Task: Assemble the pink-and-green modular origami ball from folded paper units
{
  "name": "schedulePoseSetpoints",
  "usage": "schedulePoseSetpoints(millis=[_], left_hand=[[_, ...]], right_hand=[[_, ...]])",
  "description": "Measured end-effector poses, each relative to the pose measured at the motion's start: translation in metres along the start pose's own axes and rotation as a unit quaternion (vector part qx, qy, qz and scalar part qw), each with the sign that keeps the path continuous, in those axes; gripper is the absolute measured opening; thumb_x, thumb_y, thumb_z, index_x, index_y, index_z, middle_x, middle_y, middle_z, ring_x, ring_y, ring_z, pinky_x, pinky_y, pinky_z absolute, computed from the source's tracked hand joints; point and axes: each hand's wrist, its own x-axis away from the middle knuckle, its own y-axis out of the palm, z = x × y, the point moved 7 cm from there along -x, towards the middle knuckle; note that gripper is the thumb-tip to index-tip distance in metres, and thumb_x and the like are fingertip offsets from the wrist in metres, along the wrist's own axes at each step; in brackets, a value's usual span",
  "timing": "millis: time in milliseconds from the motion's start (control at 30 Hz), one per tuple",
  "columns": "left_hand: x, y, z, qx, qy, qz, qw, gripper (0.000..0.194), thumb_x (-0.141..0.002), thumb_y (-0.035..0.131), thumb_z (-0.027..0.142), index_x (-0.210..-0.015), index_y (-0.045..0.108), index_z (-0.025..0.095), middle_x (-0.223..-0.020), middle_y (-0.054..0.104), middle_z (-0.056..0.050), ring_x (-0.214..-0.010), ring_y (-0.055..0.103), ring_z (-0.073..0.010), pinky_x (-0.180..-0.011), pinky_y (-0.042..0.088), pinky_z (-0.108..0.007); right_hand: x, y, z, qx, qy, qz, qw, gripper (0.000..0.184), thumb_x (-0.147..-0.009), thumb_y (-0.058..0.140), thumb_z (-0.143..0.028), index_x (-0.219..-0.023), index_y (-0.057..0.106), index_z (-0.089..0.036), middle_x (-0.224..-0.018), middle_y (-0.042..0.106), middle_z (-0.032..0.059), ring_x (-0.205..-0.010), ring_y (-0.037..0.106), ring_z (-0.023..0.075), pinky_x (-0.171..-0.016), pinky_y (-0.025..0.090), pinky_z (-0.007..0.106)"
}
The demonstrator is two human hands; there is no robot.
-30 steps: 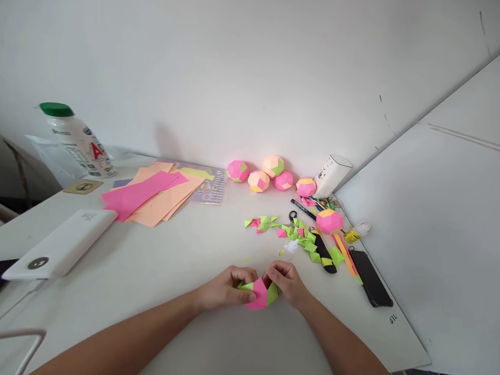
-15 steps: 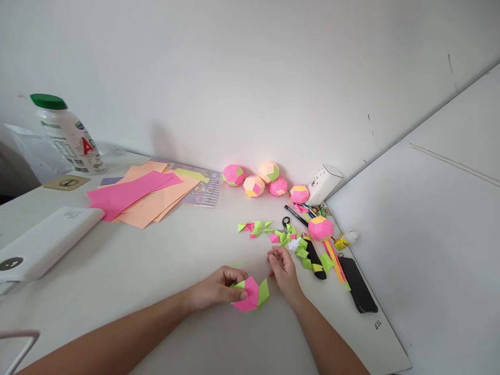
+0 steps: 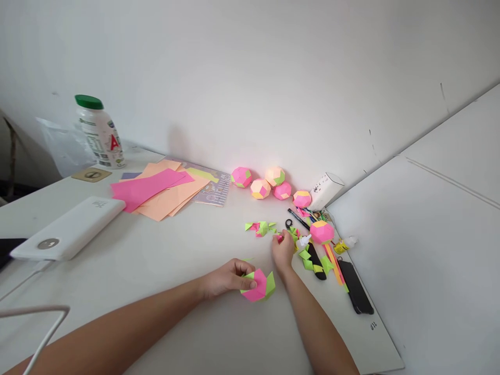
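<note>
My left hand (image 3: 232, 278) grips a partly built paper ball (image 3: 255, 287) with pink faces and green ones, thumb on the near side. A green flap stands up at the ball's right edge. Farther forward, my right hand (image 3: 284, 250) reaches into the small folded paper pieces (image 3: 308, 260), its fingers closed around a pink folded paper piece (image 3: 278, 238) that is partly covered. Just right of that hand lies a small glue bottle (image 3: 303, 242) with a white nozzle. More green and pink pieces (image 3: 261, 228) lie to the left of it.
Finished paper balls (image 3: 260, 188) sit along the wall, and another ball (image 3: 322, 232) rests at right near a black-handled cutter (image 3: 315, 260), a yellow bottle (image 3: 346, 244) and a phone (image 3: 355, 286). At left are paper sheets (image 3: 152, 187), a white power bank (image 3: 74, 229) and a green-capped bottle (image 3: 99, 133).
My right hand has let go of the paper ball and moved forward to the folded pieces, closing on a pink one. My left hand keeps hold of the ball.
</note>
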Motion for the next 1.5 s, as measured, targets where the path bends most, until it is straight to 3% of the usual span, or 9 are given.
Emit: schedulePoseSetpoints(millis=[133, 267, 533, 633, 733, 1100, 1233, 1367, 1500], left_hand=[[-0.002, 0.0, 0.0, 0.013, 0.009, 0.005, 1.0, 0.029, -0.063, 0.077, 0.039, -0.063, 0.064, 0.013, -0.066, 0.055, 0.0, -0.064, 0.047, -0.013, -0.062, 0.038, -0.026], [-0.003, -0.001, 0.0, 0.012, 0.006, 0.011, 1.0, 0.032, -0.06, 0.078, 0.042, -0.062, 0.063, 0.014, -0.064, 0.053, 0.001, -0.063, 0.046, -0.0127, -0.061, 0.037, -0.026], [-0.002, -0.003, -0.009, -0.046, -0.002, -0.013, 0.999, 0.036, -0.064, 0.075, 0.046, -0.061, 0.057, 0.015, -0.064, 0.045, 0.003, -0.06, 0.042, -0.0111, -0.056, 0.033, -0.024], [-0.001, -0.002, -0.009, -0.054, -0.005, -0.024, 0.998, 0.036, -0.065, 0.074, 0.045, -0.061, 0.055, 0.015, -0.065, 0.045, 0.003, -0.061, 0.041, -0.0109, -0.056, 0.033, -0.024], [0.0, -0.001, -0.007, -0.058, -0.009, -0.034, 0.998, 0.035, -0.068, 0.073, 0.045, -0.063, 0.055, 0.014, -0.065, 0.044, 0.003, -0.061, 0.04, -0.0105, -0.056, 0.032, -0.024], [0.004, 0.004, -0.003, -0.077, -0.009, -0.061, 0.995, 0.033, -0.073, 0.069, 0.044, -0.064, 0.054, 0.016, -0.071, 0.047, 0.0, -0.067, 0.044, -0.0133, -0.061, 0.037, -0.027], [0.004, 0.004, -0.006, -0.08, -0.009, -0.071, 0.994, 0.031, -0.074, 0.068, 0.04, -0.063, 0.051, 0.016, -0.071, 0.045, 0.001, -0.068, 0.043, -0.0133, -0.061, 0.037, -0.027], [0.005, 0.005, -0.008, -0.116, -0.022, -0.077, 0.99, 0.038, -0.073, 0.068, 0.043, -0.058, 0.045, 0.017, -0.069, 0.042, 0.001, -0.067, 0.041, -0.0133, -0.059, 0.037, -0.026], [0.006, 0.008, -0.003, -0.158, -0.009, -0.088, 0.983, 0.038, -0.073, 0.067, 0.045, -0.056, 0.046, 0.018, -0.07, 0.045, 0.001, -0.07, 0.044, -0.0146, -0.064, 0.04, -0.028]], right_hand=[[0.003, -0.002, 0.011, -0.062, 0.046, -0.052, 0.996, 0.027, -0.066, 0.064, -0.033, -0.088, 0.061, -0.017, -0.085, 0.062, 0.0087, -0.077, 0.057, 0.0236, -0.065, 0.047, 0.035], [0.028, -0.008, 0.016, -0.161, 0.1, -0.138, 0.972, 0.034, -0.063, 0.071, -0.042, -0.084, 0.061, -0.017, -0.058, 0.056, -0.0014, -0.047, 0.05, 0.0136, -0.038, 0.033, 0.022], [0.067, -0.01, -0.007, -0.314, 0.159, -0.248, 0.902, 0.044, -0.061, 0.08, -0.042, -0.095, 0.064, -0.019, -0.065, 0.06, -0.0005, -0.057, 0.057, 0.0127, -0.05, 0.046, 0.025], [0.08, -0.005, -0.012, -0.365, 0.185, -0.307, 0.859, 0.034, -0.063, 0.081, -0.034, -0.089, 0.067, -0.018, -0.069, 0.063, 0.0004, -0.061, 0.057, 0.012, -0.055, 0.045, 0.025], [0.087, -0.01, -0.006, -0.387, 0.207, -0.311, 0.843, 0.027, -0.062, 0.083, -0.031, -0.081, 0.068, -0.018, -0.07, 0.064, 0.0004, -0.062, 0.056, 0.0112, -0.06, 0.045, 0.026], [0.095, -0.012, -0.008, -0.358, 0.192, -0.342, 0.847, 0.025, -0.07, 0.075, -0.038, -0.083, 0.065, -0.019, -0.054, 0.052, -0.004, -0.055, 0.049, 0.0116, -0.057, 0.039, 0.027], [0.093, -0.013, -0.006, -0.282, 0.155, -0.33, 0.888, 0.021, -0.073, 0.071, -0.038, -0.079, 0.063, -0.02, -0.059, 0.054, -0.0028, -0.058, 0.05, 0.0122, -0.058, 0.041, 0.027], [0.084, -0.015, -0.007, -0.154, 0.049, -0.306, 0.938, 0.019, -0.074, 0.068, -0.037, -0.079, 0.063, -0.02, -0.073, 0.056, 0.0008, -0.062, 0.051, 0.0138, -0.055, 0.044, 0.027], [0.085, -0.013, -0.023, -0.052, -0.118, -0.355, 0.926, 0.017, -0.077, 0.067, -0.036, -0.088, 0.067, -0.022, -0.098, 0.057, 0.0072, -0.079, 0.056, 0.0188, -0.058, 0.044, 0.028]])
